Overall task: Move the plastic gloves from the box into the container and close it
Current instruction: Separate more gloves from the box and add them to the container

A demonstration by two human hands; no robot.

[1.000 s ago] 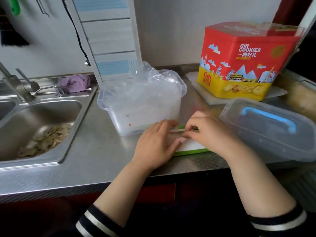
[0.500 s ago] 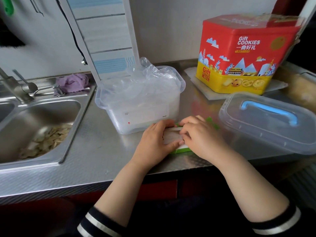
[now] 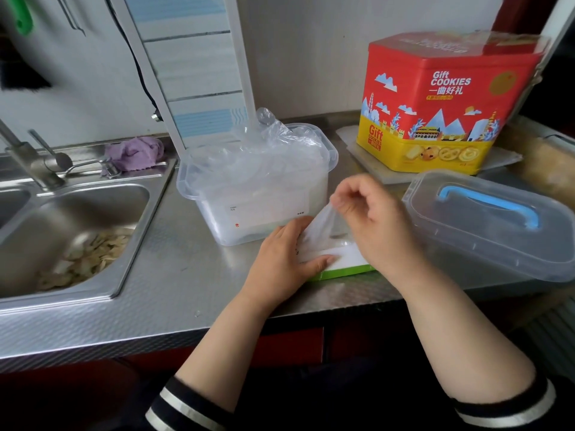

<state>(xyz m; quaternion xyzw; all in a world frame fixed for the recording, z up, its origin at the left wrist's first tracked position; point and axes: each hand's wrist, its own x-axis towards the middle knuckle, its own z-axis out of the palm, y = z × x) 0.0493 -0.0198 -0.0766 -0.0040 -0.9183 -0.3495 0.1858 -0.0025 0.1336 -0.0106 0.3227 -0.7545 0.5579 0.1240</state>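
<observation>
Now right hand (image 3: 370, 219) pinches glove (image 3: 320, 231) above box (image 3: 339, 264) edge.

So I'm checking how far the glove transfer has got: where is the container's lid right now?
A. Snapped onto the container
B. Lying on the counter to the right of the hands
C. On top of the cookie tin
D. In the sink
B: the clear lid with the blue handle lies on the counter, right of the right hand, and the container stands open.

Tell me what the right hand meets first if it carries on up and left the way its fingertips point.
Probably the open container: the right hand, pinching a glove, aims at its near right wall; depth is unclear.
</observation>
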